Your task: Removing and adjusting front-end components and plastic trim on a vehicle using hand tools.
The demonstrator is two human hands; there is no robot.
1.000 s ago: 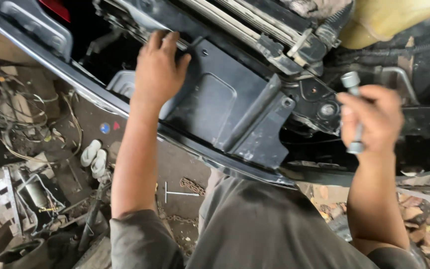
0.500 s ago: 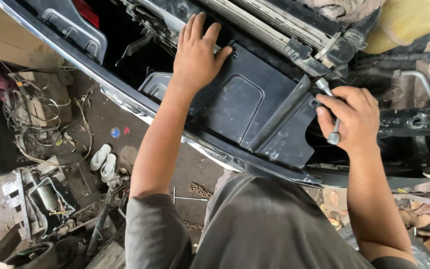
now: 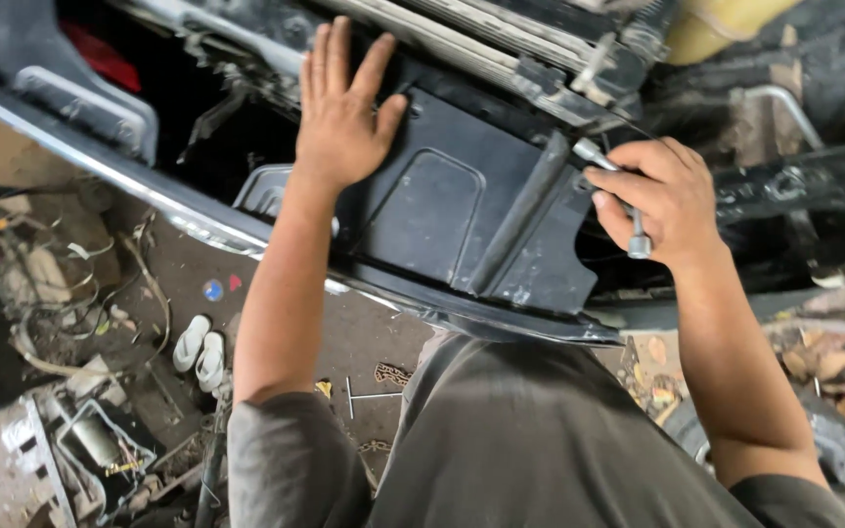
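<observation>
Working under a car's front end, looking down past a grey shirt (image 3: 540, 440) to the littered floor (image 3: 276, 293)

Left hand (image 3: 339, 122) flat on the black plastic panel (image 3: 442, 210), fingers (image 3: 330, 59) spread and pressing against its upper edge, thumb out to the right. Right hand (image 3: 662, 200) wrapped around a metal socket wrench (image 3: 628, 210), fingers curled tight on the shaft, one silver end poking out above the knuckles toward the panel's upright rib (image 3: 525, 210), the other end showing below the palm

Best kept this way for the step in hand, by the look of it: steady pressure from the flat palm so the panel does not sag or twist, tool held square to the fastener rather than tilted, turning from the wrist in short strokes given the cramped space beside the dark beam (image 3: 794, 181). Fastener itself hidden behind the hand, so seating of the tool cannot be told

Panel directly under the left palm and just left of the right knuckles; wrench tip close beside the rib's upper end near the radiator edge (image 3: 481, 44). On the floor below, a pair of white sandals (image 3: 200, 347), tangled wires (image 3: 80, 293) and a small T-shaped tool (image 3: 369, 396), all well apart from both hands
</observation>
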